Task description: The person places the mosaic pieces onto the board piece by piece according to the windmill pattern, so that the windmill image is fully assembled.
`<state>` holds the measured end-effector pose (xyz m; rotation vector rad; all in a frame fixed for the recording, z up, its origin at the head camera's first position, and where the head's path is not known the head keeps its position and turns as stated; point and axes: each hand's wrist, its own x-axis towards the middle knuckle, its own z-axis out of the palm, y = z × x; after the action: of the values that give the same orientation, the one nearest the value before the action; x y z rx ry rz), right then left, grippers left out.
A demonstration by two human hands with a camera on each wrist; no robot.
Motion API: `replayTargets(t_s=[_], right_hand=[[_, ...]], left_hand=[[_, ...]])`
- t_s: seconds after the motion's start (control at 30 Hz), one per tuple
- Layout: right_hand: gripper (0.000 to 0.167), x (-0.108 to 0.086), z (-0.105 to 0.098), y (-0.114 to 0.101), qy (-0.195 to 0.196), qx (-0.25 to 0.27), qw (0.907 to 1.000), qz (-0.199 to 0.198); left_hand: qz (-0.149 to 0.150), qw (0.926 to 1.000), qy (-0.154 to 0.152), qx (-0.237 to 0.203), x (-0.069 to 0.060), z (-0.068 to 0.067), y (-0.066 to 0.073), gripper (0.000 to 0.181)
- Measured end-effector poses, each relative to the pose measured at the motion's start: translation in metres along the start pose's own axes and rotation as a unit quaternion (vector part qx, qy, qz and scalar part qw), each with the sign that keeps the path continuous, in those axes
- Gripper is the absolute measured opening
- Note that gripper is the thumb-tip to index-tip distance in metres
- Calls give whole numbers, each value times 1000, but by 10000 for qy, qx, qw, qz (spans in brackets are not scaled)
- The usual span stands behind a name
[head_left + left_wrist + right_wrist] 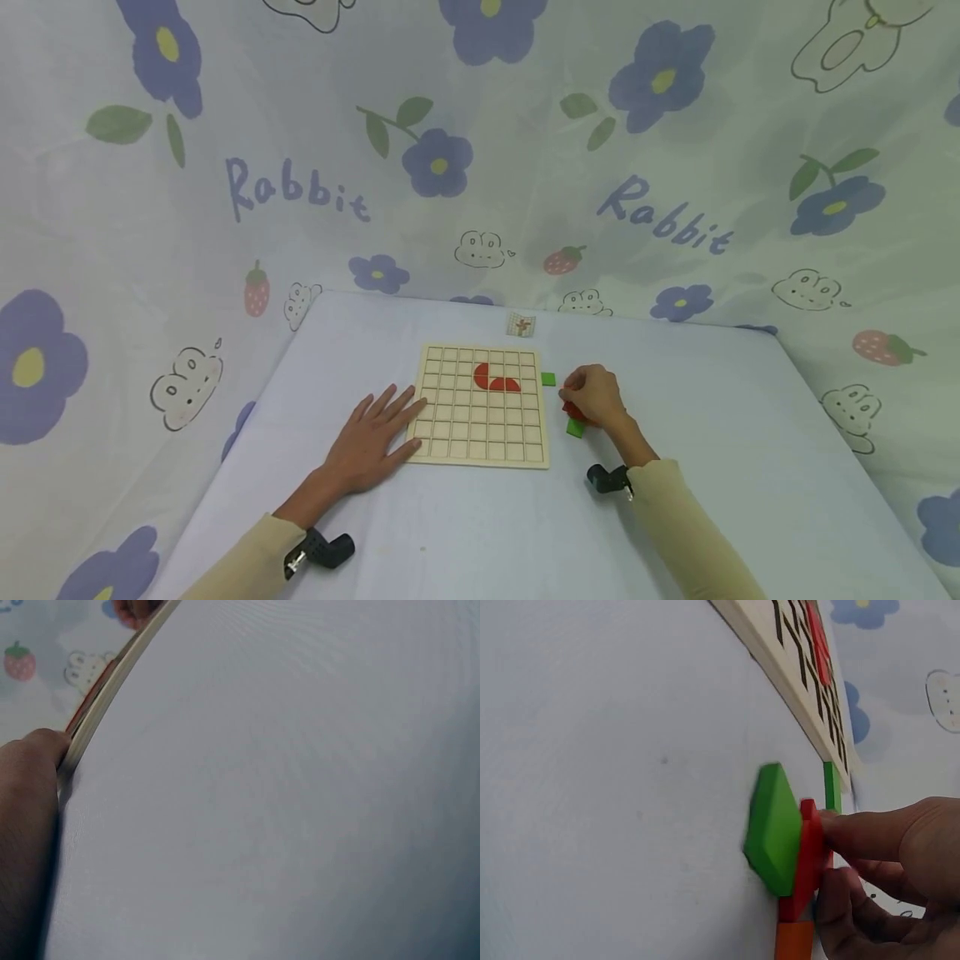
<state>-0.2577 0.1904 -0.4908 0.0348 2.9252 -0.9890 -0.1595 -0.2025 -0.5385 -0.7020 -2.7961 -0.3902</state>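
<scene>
At the middle of a white-covered table (712,500), a pale grid board (480,429) is laid flat, with a curved red piece (481,377) and a half-round red piece (505,384) set in its far part, right of centre. Its left edge is touched by the left hand (367,446), whose fingers are spread and extended; nothing is gripped by it. To the right of the board, a small red piece (810,859) is pinched between thumb and fingers of the right hand (596,397). Just beside the pinched piece, a green piece (778,832) and an orange piece (793,941) are seen; whether they touch it cannot be told. Another green piece (549,379) is placed by the board's right edge, and a small picture card (521,325) beyond its far edge.
</scene>
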Motion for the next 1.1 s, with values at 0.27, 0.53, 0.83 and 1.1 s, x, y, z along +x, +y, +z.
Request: replayTargets(t_s=[0.27,0.53,0.83,1.1], right_hand=[[22,-7,-11,-1,-422,156,9988,176],[24,-3,-14,-4,-638,-160,9978,41],[21,2,-15,-4,-810,-276,9963,-107],[16,-1,-10,-6,-460,386,9973,-430]], left_hand=[[32,10000,-13,4,0,2,1,65],[-15,10000,-35,67,0,0,0,65],[-26,10000,-12,88,1,-2,1,66],[-65,9999,-75,-14,0,-3,2,66]])
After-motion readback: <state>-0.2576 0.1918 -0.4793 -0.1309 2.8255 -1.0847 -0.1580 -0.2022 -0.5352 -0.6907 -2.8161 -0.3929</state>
